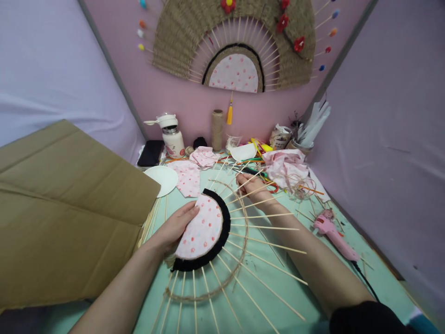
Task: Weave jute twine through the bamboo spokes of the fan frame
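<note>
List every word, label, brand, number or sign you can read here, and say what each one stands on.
No text is readable.
White bottle: small printed marks, one round and red, too small to read.
Can at the back: dark print, too blurred to read.
Fan in the hands: pink-red dots on its cloth, no lettering visible.

The fan frame point(201, 227) is over the table point(385, 292), between the cardboard point(69, 208) at left and the glue gun point(335, 237) at right. Behind it, the bottle point(173, 143) stands between the phone point(150, 152), left, and the twine roll point(217, 131), right; another fan point(174, 44) hangs on the wall point(196, 109) above.
</note>
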The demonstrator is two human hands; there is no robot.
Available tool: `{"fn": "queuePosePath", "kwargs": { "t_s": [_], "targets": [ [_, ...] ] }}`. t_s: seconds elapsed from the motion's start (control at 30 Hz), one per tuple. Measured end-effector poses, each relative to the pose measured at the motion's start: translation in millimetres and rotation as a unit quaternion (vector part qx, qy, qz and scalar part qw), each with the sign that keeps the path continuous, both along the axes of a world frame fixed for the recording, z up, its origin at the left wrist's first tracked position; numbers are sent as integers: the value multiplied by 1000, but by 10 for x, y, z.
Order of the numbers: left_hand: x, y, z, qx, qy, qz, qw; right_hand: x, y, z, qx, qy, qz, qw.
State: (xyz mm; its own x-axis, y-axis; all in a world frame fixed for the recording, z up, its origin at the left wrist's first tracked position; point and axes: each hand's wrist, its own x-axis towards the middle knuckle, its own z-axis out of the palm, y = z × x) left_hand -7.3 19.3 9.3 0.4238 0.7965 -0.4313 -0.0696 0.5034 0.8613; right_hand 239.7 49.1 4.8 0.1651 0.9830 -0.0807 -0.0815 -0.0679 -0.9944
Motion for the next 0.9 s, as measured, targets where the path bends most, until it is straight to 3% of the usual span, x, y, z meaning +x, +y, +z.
{"fn": "queuePosePath", "kwargs": {
  "t_s": [0.2,0.5,0.7,0.9],
  "targets": [
    [-38,24,7,16,38,-5,999,245,10,71,-34,30,72,996],
    [-33,30,37,8,65,1,998,600,-76,292,-76,42,120,989],
    [-55,61,-6,12,65,-6,998,797,-132,406,-100,49,116,987],
    [-60,72,-34,24,64,-7,998,911,-175,458,-53,31,96,993]
  ]
}}
